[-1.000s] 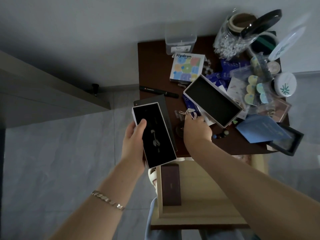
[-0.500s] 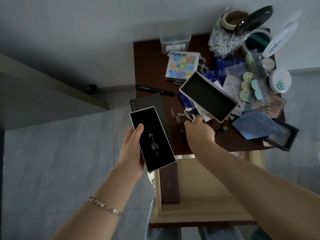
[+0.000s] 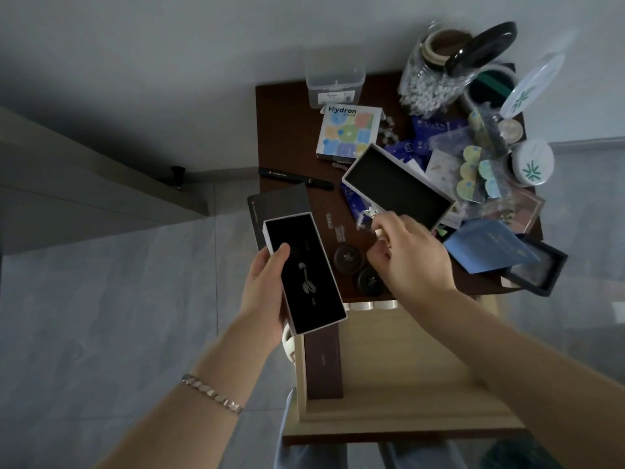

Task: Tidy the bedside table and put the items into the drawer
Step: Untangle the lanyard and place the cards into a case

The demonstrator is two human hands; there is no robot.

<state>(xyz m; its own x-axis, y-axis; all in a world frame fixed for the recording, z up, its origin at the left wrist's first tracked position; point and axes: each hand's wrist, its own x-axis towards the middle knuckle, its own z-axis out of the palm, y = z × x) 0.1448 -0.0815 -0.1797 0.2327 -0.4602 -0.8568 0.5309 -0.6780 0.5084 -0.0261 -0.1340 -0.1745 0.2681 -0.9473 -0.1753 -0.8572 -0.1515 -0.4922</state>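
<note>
1. The left hand (image 3: 262,294) grips a black-lined box (image 3: 297,252) with earphones (image 3: 306,282) inside, held over the table's front-left corner.
2. The right hand (image 3: 414,257) pinches a silvery trinket (image 3: 367,214) just above the cluttered dark bedside table (image 3: 287,130).
3. Below the table edge, the pale drawer (image 3: 406,363) stands open, with a maroon box (image 3: 323,363) along its left wall.
4. Grey tiled floor (image 3: 118,299) stretches to the left of the table, and a wall (image 3: 169,62) backs it.

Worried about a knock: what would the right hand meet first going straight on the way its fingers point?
The right hand, pinching a silvery trinket, would likely first meet the open box at its left corner; depth unclear.
</note>
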